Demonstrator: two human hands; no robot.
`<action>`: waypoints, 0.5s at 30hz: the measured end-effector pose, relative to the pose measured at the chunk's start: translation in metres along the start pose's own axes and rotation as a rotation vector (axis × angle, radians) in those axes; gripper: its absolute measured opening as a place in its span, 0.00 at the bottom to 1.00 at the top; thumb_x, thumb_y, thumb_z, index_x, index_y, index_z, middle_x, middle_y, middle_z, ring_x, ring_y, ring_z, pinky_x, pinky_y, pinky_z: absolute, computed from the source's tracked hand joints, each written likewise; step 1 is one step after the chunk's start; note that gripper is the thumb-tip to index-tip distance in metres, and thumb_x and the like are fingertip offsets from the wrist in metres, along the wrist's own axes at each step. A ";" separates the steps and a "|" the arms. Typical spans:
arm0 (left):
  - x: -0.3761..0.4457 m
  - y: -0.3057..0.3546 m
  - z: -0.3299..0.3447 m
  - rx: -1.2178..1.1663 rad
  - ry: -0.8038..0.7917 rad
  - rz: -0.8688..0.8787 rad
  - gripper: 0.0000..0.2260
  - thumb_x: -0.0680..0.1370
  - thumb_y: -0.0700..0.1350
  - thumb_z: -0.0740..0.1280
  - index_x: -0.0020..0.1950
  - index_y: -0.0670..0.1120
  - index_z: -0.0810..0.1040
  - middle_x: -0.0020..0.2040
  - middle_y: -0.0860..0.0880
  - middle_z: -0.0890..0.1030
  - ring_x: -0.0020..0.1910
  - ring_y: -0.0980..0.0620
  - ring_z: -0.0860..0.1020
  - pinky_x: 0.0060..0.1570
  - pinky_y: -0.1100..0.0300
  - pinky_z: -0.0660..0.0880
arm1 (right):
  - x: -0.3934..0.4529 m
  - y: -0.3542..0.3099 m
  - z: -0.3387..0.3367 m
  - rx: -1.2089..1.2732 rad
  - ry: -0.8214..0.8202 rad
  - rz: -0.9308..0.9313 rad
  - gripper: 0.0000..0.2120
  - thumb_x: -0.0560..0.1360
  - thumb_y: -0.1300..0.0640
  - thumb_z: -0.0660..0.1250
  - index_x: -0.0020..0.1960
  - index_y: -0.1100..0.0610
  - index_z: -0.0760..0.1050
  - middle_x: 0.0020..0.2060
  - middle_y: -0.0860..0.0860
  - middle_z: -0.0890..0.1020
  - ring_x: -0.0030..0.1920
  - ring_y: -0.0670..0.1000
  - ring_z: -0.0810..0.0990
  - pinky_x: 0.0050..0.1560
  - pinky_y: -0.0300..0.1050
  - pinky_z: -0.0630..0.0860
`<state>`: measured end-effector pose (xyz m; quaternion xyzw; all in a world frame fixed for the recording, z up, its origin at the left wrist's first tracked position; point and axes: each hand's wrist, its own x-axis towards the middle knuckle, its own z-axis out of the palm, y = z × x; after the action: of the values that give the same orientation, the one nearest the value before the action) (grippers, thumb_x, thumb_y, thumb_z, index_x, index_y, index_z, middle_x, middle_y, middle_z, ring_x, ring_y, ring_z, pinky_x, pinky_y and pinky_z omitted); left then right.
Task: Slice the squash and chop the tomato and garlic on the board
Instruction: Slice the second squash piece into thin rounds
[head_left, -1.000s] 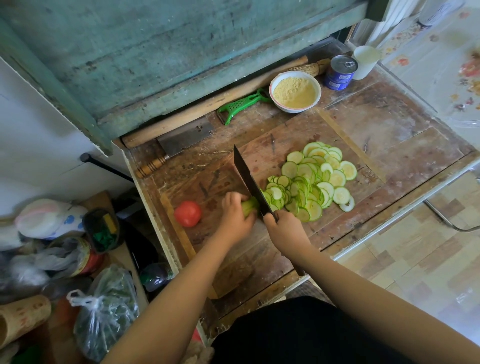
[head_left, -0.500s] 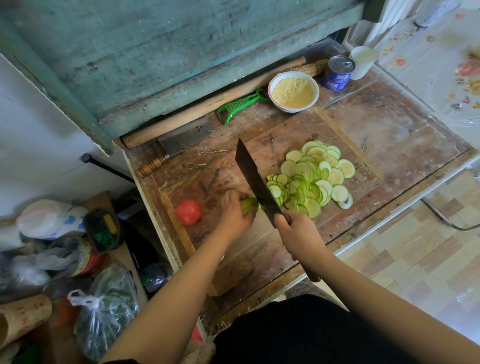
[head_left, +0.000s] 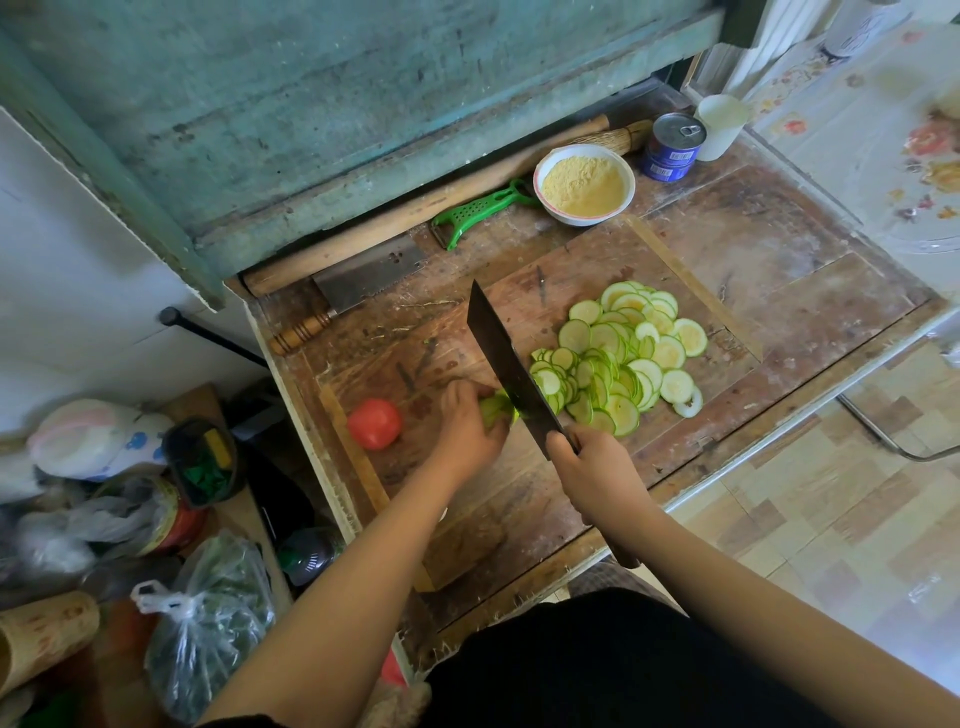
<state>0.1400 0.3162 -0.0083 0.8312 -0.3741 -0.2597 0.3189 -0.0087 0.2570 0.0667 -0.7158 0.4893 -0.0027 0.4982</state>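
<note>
Squash (head_left: 497, 408) stub under my left hand (head_left: 467, 423), fingers curled down over it, pinning it to the board (head_left: 545, 291). Right hand (head_left: 592, 467) wraps the cleaver (head_left: 511, 371) handle tight, blade tilted, edge right beside the stub. Slices (head_left: 621, 358) piled just right of the blade, fanned across the board. Tomato (head_left: 375, 423) whole at the board's left edge, near my left hand. Garlic, I can't spot it. Bowl (head_left: 584, 184) of yellow meal sits beyond the board, a green peeler (head_left: 478, 210) beside it.
</note>
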 end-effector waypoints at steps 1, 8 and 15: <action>0.000 0.001 0.000 -0.001 0.000 0.002 0.15 0.74 0.41 0.69 0.57 0.38 0.71 0.57 0.41 0.68 0.60 0.44 0.67 0.55 0.61 0.62 | 0.000 0.000 0.000 -0.003 -0.002 -0.001 0.14 0.76 0.53 0.58 0.36 0.59 0.64 0.26 0.52 0.66 0.27 0.51 0.64 0.30 0.45 0.66; 0.000 0.000 0.000 -0.005 0.005 -0.004 0.15 0.74 0.41 0.70 0.57 0.38 0.71 0.57 0.40 0.68 0.60 0.44 0.67 0.56 0.60 0.62 | 0.000 0.001 0.002 0.000 0.007 -0.003 0.13 0.76 0.53 0.57 0.36 0.59 0.64 0.27 0.53 0.66 0.26 0.50 0.64 0.29 0.44 0.65; 0.000 0.001 -0.001 -0.020 -0.007 -0.014 0.15 0.74 0.42 0.69 0.57 0.39 0.71 0.57 0.41 0.68 0.61 0.45 0.66 0.58 0.59 0.63 | 0.002 0.001 0.002 -0.001 0.001 0.018 0.14 0.76 0.52 0.57 0.36 0.59 0.64 0.26 0.52 0.66 0.26 0.51 0.64 0.30 0.46 0.67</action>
<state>0.1403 0.3164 -0.0068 0.8296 -0.3669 -0.2684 0.3242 -0.0071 0.2569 0.0643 -0.7118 0.4959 0.0017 0.4975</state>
